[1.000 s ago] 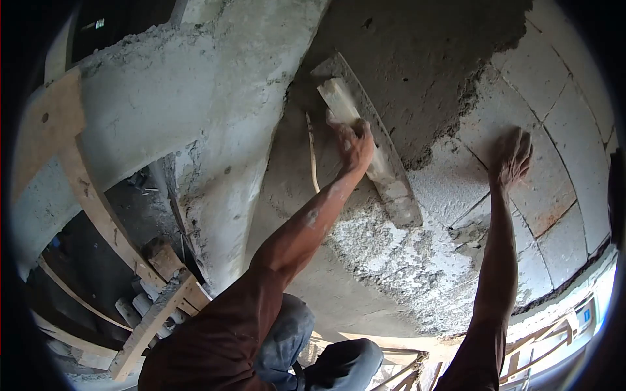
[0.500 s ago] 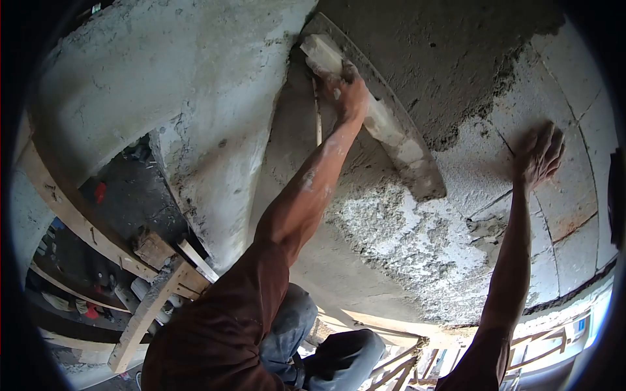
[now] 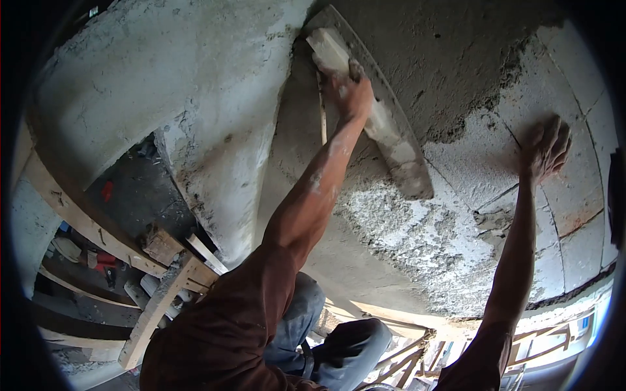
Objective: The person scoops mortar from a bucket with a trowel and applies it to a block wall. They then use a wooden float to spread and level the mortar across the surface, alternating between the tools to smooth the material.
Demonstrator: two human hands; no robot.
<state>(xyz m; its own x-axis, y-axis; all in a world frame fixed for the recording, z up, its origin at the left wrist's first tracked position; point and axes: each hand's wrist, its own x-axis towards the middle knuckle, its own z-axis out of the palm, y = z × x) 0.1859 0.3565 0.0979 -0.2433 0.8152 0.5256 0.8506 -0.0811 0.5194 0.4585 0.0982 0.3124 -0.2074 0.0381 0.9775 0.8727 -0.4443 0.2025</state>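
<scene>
My left hand (image 3: 352,94) is wrapped round the wooden grip of a long plastering float (image 3: 403,153). The float's blade lies slanted against the wall, from the pale concrete edge at upper left down to a rough patch. Wet grey mortar (image 3: 450,58) covers the wall above and to the right of the blade; smoother mortar (image 3: 352,254) lies below and left of it. Flat on the bare pale blocks (image 3: 574,189) at right rests my right hand (image 3: 545,148), fingers out and holding nothing. Its palm is hidden.
A pale concrete beam (image 3: 215,130) slopes down at left. Beyond it are curved wooden boards (image 3: 85,215), a propped plank (image 3: 153,313) and a dark opening with debris. Timber framing (image 3: 417,352) shows low on the right, below my bent knees (image 3: 352,345).
The float's lower end has swung a little to the left along the wall, with my left hand still on its grip. My right hand stays against the blocks. The view has shifted slightly.
</scene>
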